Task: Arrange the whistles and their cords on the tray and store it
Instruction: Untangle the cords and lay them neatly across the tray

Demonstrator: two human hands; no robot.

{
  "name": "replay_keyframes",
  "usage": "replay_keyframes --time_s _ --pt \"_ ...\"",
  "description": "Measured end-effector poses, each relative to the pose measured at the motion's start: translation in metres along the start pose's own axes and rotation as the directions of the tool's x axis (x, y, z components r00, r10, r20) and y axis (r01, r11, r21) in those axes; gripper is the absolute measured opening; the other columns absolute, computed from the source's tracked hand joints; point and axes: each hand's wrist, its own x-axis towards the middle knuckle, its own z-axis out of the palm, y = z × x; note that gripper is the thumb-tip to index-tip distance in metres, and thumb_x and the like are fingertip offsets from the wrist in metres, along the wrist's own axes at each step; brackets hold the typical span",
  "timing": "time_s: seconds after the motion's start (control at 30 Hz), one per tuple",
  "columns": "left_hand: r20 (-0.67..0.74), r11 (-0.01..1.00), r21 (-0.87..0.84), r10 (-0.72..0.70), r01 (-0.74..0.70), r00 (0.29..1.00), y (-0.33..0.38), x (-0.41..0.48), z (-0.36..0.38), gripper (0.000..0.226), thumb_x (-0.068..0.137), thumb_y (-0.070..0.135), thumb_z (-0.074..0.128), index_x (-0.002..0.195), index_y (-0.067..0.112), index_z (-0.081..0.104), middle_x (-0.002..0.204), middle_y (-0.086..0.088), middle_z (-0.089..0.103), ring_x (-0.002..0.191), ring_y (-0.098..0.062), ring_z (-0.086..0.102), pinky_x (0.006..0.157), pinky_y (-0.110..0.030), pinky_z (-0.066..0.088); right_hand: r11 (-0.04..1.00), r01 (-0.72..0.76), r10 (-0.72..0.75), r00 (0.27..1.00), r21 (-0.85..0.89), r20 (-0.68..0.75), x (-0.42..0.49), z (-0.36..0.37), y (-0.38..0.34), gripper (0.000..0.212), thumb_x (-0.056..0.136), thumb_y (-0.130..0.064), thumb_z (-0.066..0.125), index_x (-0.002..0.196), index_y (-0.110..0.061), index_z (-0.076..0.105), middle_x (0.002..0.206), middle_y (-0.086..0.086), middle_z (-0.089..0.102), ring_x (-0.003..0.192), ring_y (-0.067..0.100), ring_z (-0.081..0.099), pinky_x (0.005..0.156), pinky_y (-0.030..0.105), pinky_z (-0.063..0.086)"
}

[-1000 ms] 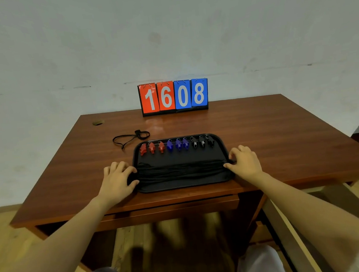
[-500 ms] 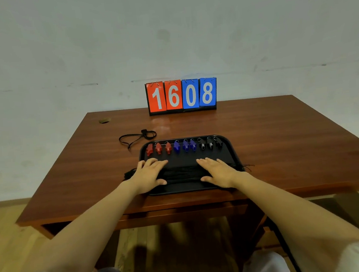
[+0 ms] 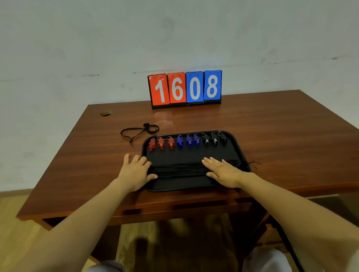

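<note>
A black tray (image 3: 196, 182) lies near the front edge of the wooden table. Along its far side stands a row of whistles: three red (image 3: 161, 143), three blue (image 3: 188, 140) and three black (image 3: 214, 138). A bundle of black cords (image 3: 181, 170) stretches across the tray's middle. My left hand (image 3: 136, 172) lies flat at the tray's left edge, fingers straight, thumb on the cords' left end. My right hand (image 3: 223, 171) presses flat on the right part of the cords. A few cord ends (image 3: 253, 164) stick out over the right rim.
One loose black cord (image 3: 138, 131) lies on the table behind the tray's left corner. A red and blue flip scoreboard (image 3: 185, 88) reading 1608 stands at the table's back edge. A drawer front (image 3: 181, 212) shows under the tabletop.
Both hands slid outward along the cords from the tray's middle; the left hand now sits at the left rim, the right nearer the right rim. The view came closer.
</note>
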Motion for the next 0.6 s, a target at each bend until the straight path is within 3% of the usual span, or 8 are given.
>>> replay_keyframes --time_s 0.2,0.4,0.6 --pt "-0.068 0.988 -0.008 -0.157 0.157 0.985 -0.005 -0.010 0.000 0.064 0.091 0.065 0.029 0.137 0.021 0.039 0.136 -0.010 0.042 0.134 -0.030 0.029 0.114 -0.052 0.011 1.000 -0.008 0.008 1.000 0.005 -0.002 0.001 0.001 -0.001 0.055 0.105 -0.030 0.025 0.153 -0.018 0.001 0.161 -0.002 -0.004 0.149 0.015 -0.005 0.120 0.040 0.001" --pt "-0.057 0.951 -0.155 -0.278 0.266 0.959 -0.011 -0.024 0.011 0.073 0.088 0.070 0.025 0.131 0.014 0.045 0.133 -0.006 0.050 0.129 -0.027 0.038 0.112 -0.051 0.014 1.000 -0.006 0.006 1.000 -0.002 -0.018 0.000 0.000 -0.002 0.055 0.104 -0.030 0.027 0.153 -0.018 0.003 0.161 -0.001 -0.001 0.149 0.016 -0.003 0.120 0.041 0.003" --pt "-0.163 0.944 -0.229 -0.277 0.237 0.947 -0.009 -0.026 0.008 0.069 0.087 0.069 0.034 0.132 0.017 0.044 0.135 -0.007 0.043 0.132 -0.027 0.030 0.110 -0.050 0.017 0.998 -0.055 0.055 0.998 -0.004 -0.021 0.006 -0.013 -0.006 0.058 0.100 -0.034 0.042 0.152 -0.021 0.019 0.160 0.000 0.013 0.148 0.021 0.014 0.119 0.051 0.011"
